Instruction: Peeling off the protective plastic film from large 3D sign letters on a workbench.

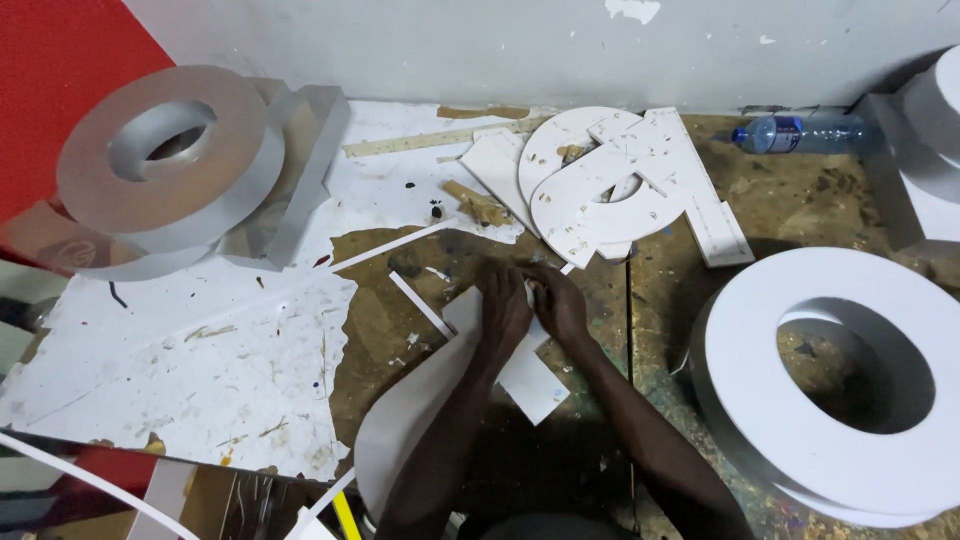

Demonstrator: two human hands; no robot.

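Flat white sheet piece [527,378] under hands [530,308]

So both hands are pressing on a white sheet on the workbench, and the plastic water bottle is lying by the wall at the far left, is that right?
Not quite: the head view shows the water bottle lying by the wall at the far right, not the left. The rest holds: the left hand and right hand both press on the white sheet on the workbench.

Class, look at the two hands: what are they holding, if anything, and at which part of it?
Both hands, left and right, press on a flat white sheet piece lying on the worktable, at its upper end. Whether the fingers grip the edge cannot be told.
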